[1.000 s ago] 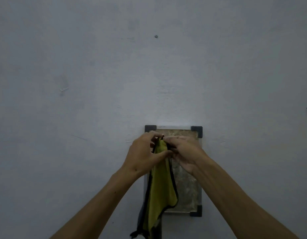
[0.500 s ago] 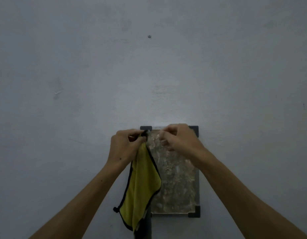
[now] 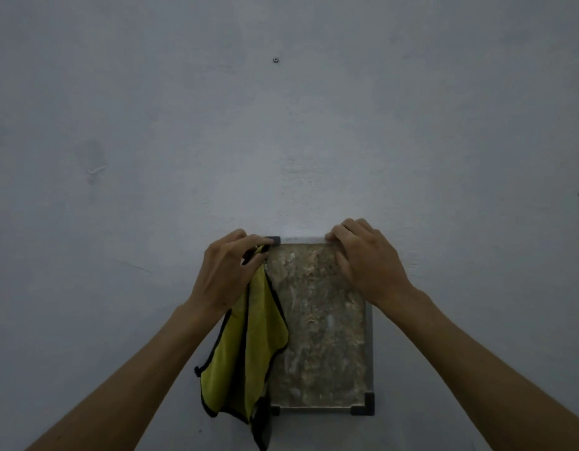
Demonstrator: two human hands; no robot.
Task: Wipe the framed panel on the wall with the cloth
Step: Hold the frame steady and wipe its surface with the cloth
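A: Where are the hands and the things in use?

B: The framed panel (image 3: 317, 327) hangs low on the grey wall (image 3: 281, 125). The left hand (image 3: 228, 271) is at its top-left corner, fingers curled shut around one end of the yellow cloth (image 3: 249, 346), which hangs down the panel's left edge. The right hand (image 3: 367, 258) is at the top-right corner, fingers bent over the frame's top rail; whether it grips or merely rests there cannot be told.

A: How should this step be done well?

B: Judged from the pose, the panel is being steadied before wiping. The right hand should keep the frame from swinging while the left bunches the loose cloth into a pad, so no trailing edge drags.

A: Materials and shapes?

B: The panel is an upright rectangle with a mottled, rough-looking brown-grey face, a thin pale frame and dark corner caps. The cloth looks soft, with black edging.
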